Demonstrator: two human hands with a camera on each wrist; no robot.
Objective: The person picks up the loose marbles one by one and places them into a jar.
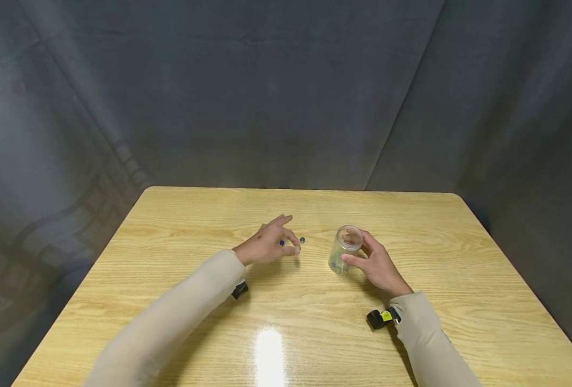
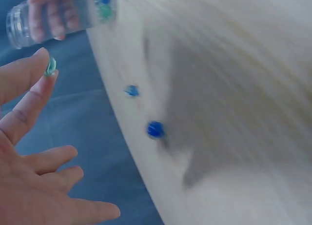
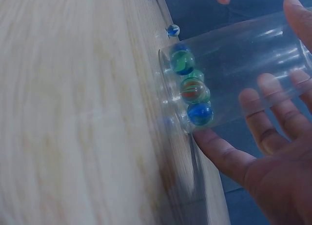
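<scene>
Between the thumb and index finger of my left hand (image 1: pixel 268 247) is a greenish glass marble (image 2: pixel 50 67), pinched above the table; the other fingers extend loosely. My right hand (image 1: pixel 381 269) grips a clear, lidless jar (image 1: pixel 346 248) from its right side, mouth upward and base at the tabletop. Several marbles (image 3: pixel 193 91), green, blue and orange-streaked, lie at the bottom of the jar. On the table near the left hand are a dark blue marble (image 2: pixel 155 130) and a lighter blue and clear marble (image 2: pixel 131 91).
The light wooden table (image 1: pixel 315 322) spreads beneath both hands, with its far edge beyond them. Grey curtains (image 1: pixel 247 97) hang behind it and at the sides. A small black camera (image 1: pixel 376 319) sits at the right wrist.
</scene>
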